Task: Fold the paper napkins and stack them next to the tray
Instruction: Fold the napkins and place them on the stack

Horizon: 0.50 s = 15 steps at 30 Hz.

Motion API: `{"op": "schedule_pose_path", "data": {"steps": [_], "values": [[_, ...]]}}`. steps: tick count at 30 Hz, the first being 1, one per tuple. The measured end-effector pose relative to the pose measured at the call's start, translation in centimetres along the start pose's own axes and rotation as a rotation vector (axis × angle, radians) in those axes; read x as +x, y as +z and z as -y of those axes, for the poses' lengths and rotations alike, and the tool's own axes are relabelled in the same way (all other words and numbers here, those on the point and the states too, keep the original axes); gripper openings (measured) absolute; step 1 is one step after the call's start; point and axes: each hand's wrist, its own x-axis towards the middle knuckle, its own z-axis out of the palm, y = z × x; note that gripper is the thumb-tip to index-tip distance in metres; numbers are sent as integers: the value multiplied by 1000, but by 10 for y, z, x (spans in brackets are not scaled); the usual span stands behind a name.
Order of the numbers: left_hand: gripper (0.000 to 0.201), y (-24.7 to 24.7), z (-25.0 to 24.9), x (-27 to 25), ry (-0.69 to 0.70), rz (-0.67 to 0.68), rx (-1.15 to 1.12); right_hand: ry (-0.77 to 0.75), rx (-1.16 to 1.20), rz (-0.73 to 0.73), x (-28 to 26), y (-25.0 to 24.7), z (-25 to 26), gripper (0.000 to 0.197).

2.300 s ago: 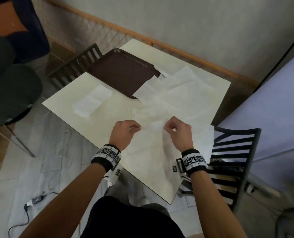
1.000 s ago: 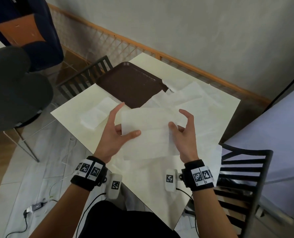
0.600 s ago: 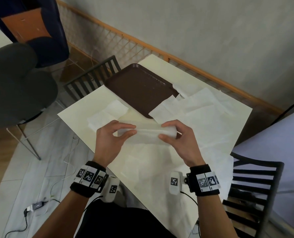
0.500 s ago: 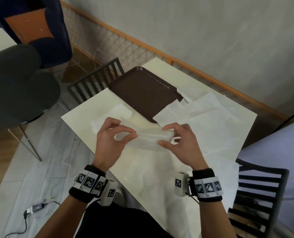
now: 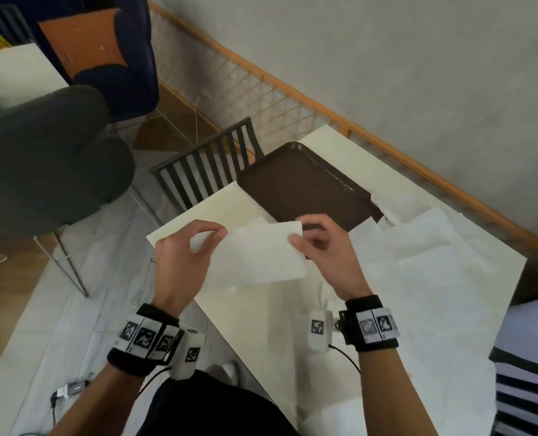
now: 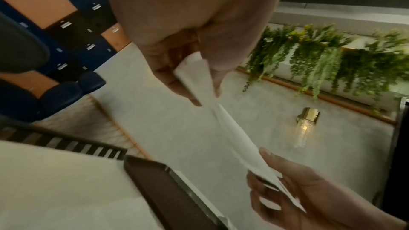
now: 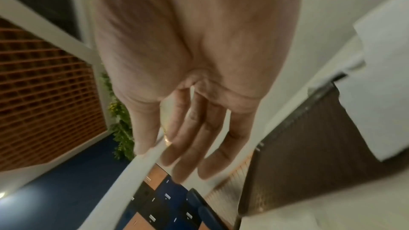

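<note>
I hold a folded white napkin point(image 5: 258, 256) in the air over the table's left corner. My left hand point(image 5: 209, 239) pinches its left end between thumb and fingers, and the left wrist view shows that pinch point(image 6: 194, 80) with the napkin point(image 6: 232, 132) edge-on. My right hand point(image 5: 299, 231) pinches the upper right corner. In the right wrist view its fingers point(image 7: 194, 146) lie along the napkin edge point(image 7: 132, 172). The brown tray point(image 5: 302, 184) lies just beyond the hands. Several unfolded napkins point(image 5: 434, 253) overlap on the table to the right.
The cream table point(image 5: 261, 325) stands against a wall with a wooden rail point(image 5: 324, 99). A black slatted chair point(image 5: 204, 171) is at its far left side, another point(image 5: 525, 388) at the right. A grey padded chair point(image 5: 41, 158) stands on the left. A cable point(image 5: 69, 388) lies on the floor.
The hands took a napkin off the table and folded it in half into a narrow strip. Since then they have raised it and turned its broad face towards me.
</note>
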Motion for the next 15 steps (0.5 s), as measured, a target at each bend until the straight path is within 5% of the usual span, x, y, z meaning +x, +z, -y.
{"op": "schedule_pose_path", "data": {"steps": [4, 10, 15], "values": [[16, 23, 45, 18, -126, 46, 38, 63, -44, -141, 44, 38, -35, 48], [11, 68, 114, 31, -167, 236, 226, 90, -483, -126, 107, 70, -99, 20], [17, 97, 125, 26, -166, 380, 480, 165, -698, -67, 121, 77, -122, 13]]}}
